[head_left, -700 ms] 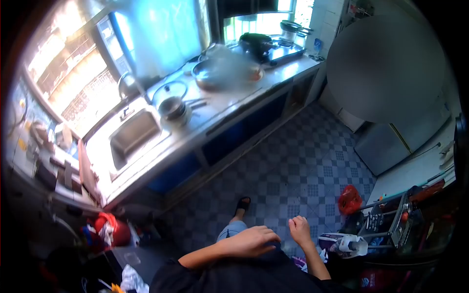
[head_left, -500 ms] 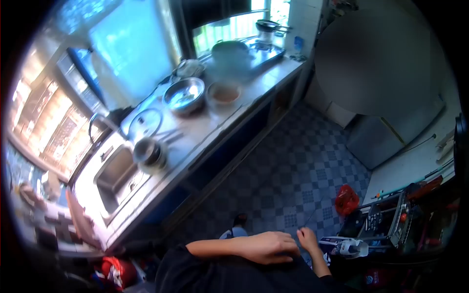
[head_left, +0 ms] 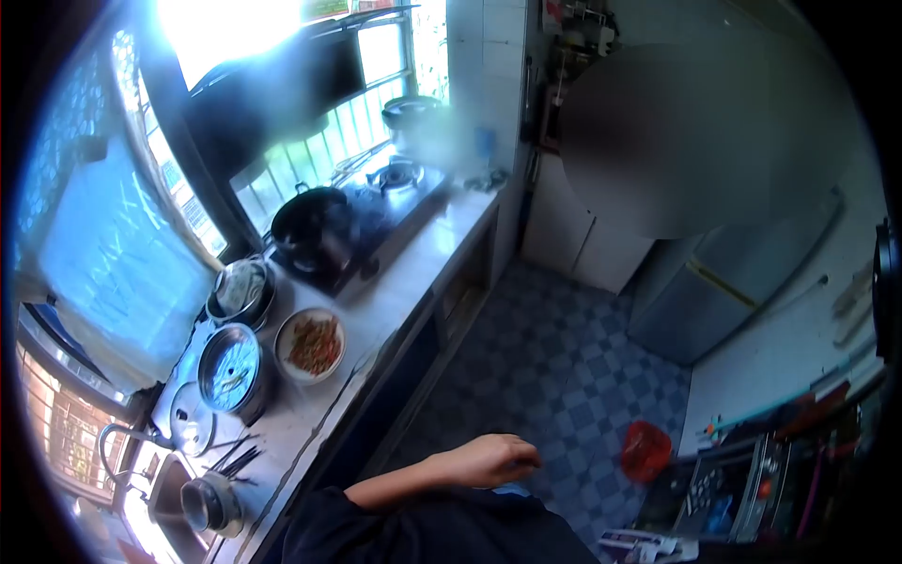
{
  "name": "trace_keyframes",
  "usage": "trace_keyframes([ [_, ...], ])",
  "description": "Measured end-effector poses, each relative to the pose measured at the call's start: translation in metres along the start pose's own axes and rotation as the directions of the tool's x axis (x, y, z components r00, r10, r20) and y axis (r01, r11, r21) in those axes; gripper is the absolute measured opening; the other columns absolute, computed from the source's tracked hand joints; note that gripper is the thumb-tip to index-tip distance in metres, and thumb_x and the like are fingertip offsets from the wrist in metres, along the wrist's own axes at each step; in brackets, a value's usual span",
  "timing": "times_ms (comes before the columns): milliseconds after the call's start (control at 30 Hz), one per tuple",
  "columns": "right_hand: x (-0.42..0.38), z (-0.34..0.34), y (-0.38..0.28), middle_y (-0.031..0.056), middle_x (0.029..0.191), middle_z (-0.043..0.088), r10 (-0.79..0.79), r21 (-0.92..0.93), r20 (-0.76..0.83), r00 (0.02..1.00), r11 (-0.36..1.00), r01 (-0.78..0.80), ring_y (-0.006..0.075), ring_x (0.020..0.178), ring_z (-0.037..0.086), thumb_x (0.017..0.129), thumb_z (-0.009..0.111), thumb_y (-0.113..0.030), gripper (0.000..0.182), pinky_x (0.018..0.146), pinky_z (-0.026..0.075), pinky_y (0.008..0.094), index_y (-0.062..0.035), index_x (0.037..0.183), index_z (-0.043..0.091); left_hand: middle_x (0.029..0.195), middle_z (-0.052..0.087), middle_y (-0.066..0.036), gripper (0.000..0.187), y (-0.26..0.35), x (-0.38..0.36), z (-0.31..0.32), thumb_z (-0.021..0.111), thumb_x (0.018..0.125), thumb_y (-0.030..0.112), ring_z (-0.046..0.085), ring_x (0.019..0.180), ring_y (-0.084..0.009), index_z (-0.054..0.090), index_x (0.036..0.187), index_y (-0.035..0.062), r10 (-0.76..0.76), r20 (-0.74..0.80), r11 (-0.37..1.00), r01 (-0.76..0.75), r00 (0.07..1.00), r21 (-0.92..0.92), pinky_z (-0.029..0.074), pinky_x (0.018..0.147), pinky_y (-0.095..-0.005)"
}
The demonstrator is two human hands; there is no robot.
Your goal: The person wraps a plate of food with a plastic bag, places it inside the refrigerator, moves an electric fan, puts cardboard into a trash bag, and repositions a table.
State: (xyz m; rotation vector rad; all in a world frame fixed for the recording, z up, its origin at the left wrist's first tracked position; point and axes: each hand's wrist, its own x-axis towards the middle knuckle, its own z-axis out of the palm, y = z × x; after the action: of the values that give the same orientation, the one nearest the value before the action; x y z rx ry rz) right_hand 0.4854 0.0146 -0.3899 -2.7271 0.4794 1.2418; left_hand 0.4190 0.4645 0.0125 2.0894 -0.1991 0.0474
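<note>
My left hand is in front of my body, over the tiled floor, with its back turned up. Its fingers are loosely bent, and no object shows in them. My right hand is out of view. Nearest on the counter to the left is a plate of cooked food. Beside it stands a metal pot with something pale inside. A round lid, chopsticks and stacked bowls lie closer to the sink. A dark wok sits on the stove.
The counter runs along the left side. A second burner and another pot are at its far end. On the right stand a fridge and a cluttered rack. A red plastic bag lies on the floor.
My view has swung toward the stove, and the wok and plate appear nearer. My right hand has left the view. My left hand remains in front of my body.
</note>
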Motion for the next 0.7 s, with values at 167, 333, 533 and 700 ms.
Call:
trace_keyframes([
  [167, 0.082, -0.096, -0.221, 0.0199, 0.084, 0.06, -0.412, -0.064, -0.118, 0.903, 0.911, 0.407, 0.0347, 0.078, 0.058, 0.075, 0.054, -0.022, 0.021, 0.067, 0.046, 0.0416, -0.0019, 0.08, 0.059, 0.089, 0.058, -0.014, 0.018, -0.057, 0.076, -0.085, 0.053, 0.082, 0.013, 0.056, 0.086, -0.0288, 0.056, 0.095, 0.0011, -0.109, -0.217, 0.986, 0.134, 0.97, 0.104, 0.045, 0.074, -0.0345],
  [333, 0.037, -0.271, -0.543, 0.0138, 0.076, 0.061, -0.843, 0.126, -0.406, 0.353, 0.331, 0.935, 0.0225, 0.068, 0.059, 0.077, 0.056, -0.024, 0.025, 0.062, 0.046, 0.032, 0.0009, 0.082, 0.058, 0.089, 0.059, -0.014, 0.018, -0.106, 0.149, -0.152, 0.053, 0.083, 0.013, 0.058, 0.085, -0.0255, 0.057, 0.096, 0.0007, -0.227, -0.262, 0.966, 0.252, 0.938, 0.064, 0.046, 0.074, -0.0327],
  [533, -0.097, -0.425, -0.786, 0.0028, 0.073, 0.058, -0.928, 0.426, -0.373, -0.015, -0.186, 0.885, 0.0075, 0.064, 0.053, 0.084, 0.052, -0.01, 0.011, 0.059, 0.044, 0.021, -0.0009, 0.089, 0.057, 0.091, 0.061, -0.012, 0.021, -0.209, 0.255, -0.242, 0.052, 0.084, 0.016, 0.059, 0.085, -0.0209, 0.057, 0.097, 0.0002, -0.311, -0.232, 0.95, 0.298, 0.921, -0.091, 0.045, 0.075, -0.0297],
  [700, -0.165, -0.543, -0.897, 0.004, 0.073, 0.059, -0.863, 0.222, -0.475, -0.173, -0.308, 0.925, 0.0086, 0.068, 0.055, 0.082, 0.055, -0.01, 0.011, 0.063, 0.045, 0.0226, -0.0002, 0.086, 0.058, 0.087, 0.059, -0.015, 0.018, -0.257, 0.371, -0.366, 0.055, 0.078, 0.012, 0.057, 0.085, -0.0298, 0.057, 0.093, 0.0022, -0.087, -0.348, 0.982, 0.14, 0.934, 0.13, 0.045, 0.075, -0.0355],
])
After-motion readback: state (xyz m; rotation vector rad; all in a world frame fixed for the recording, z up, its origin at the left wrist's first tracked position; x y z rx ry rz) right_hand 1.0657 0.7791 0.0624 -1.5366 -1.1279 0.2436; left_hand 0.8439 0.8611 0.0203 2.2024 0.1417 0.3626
